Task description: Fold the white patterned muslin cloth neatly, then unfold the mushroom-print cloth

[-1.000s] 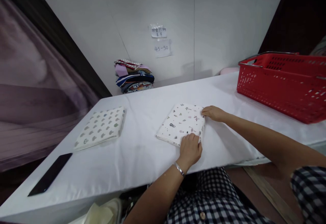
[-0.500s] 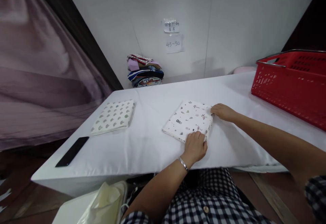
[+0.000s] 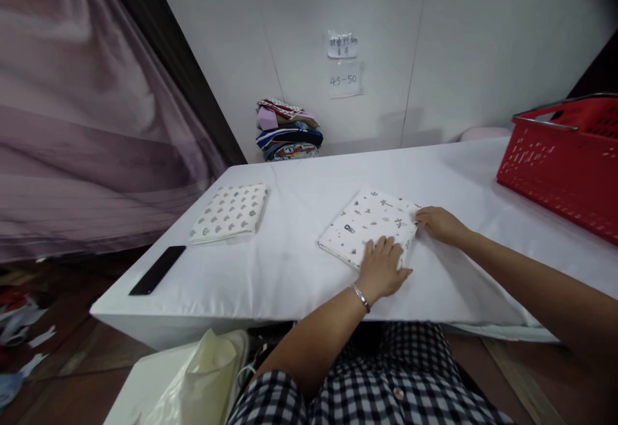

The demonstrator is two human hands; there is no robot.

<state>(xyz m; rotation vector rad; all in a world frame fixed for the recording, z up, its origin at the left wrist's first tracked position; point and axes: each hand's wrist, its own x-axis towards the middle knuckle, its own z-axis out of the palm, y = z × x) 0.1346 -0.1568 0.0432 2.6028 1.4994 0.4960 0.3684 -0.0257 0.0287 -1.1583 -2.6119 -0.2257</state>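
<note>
A folded white cloth [image 3: 369,225] with small plant prints lies on the white-covered table in front of me. My left hand [image 3: 383,267], with a silver bracelet at its wrist, rests flat on the cloth's near edge, fingers spread and thumb out to the side. At the cloth's right corner, my right hand [image 3: 440,224] has its fingers closed on the edge; the fingertips are partly hidden. To the left lies a second folded cloth [image 3: 230,211], white with rows of grey-green prints, which neither hand touches.
A black phone-like slab [image 3: 158,270] lies near the table's left edge. The red basket [image 3: 560,167] stands at the right. Against the wall is a stack of folded fabrics [image 3: 288,132], below paper signs [image 3: 346,77]. A white stool-like surface with a plastic bag [image 3: 203,380] is below the table.
My left hand has flattened and its fingers have spread on the cloth. My right hand still holds the right corner. The whole view has shifted slightly to the left.
</note>
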